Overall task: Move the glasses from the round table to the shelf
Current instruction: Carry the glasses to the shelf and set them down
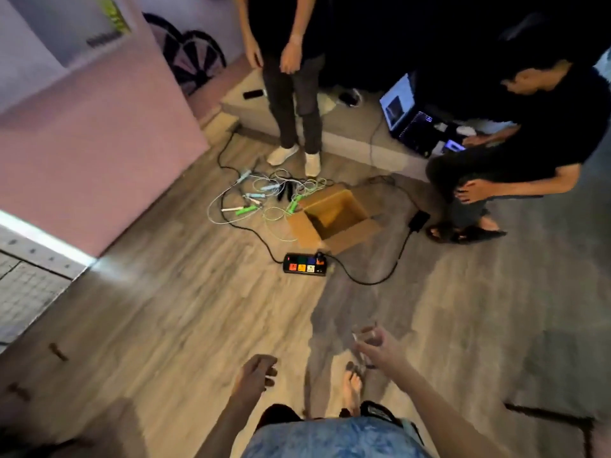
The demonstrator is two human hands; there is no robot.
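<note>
A clear glass (pixel 363 333) is carried in the air above the wooden floor (pixel 165 309), low and right of centre in the head view. It is blurred, so its rim and base are hard to make out. The right hand (pixel 380 350) grasps it, fingers and thumb curled round its side, with the forearm reaching in from the lower right and the wrist roughly straight. The left hand (pixel 253 375) hangs lower and to the left, well apart from the glass. Its fingers are loosely curled, it holds nothing visible, and its forearm rises from the bottom edge.

Between the two arms a bare foot (pixel 352 390) is planted on the floor, just below the glass.

Farther ahead lies a black power strip (pixel 305 264) with coloured sockets, and beyond it stands an open cardboard box (pixel 334 219). Left of the box is a tangle of cords (pixel 264 196) with green and pale handles. A standing person (pixel 294 94) in dark clothes is behind the cords, and a crouching person (pixel 529 127) is at the right, near a lit laptop (pixel 398 102).
</note>
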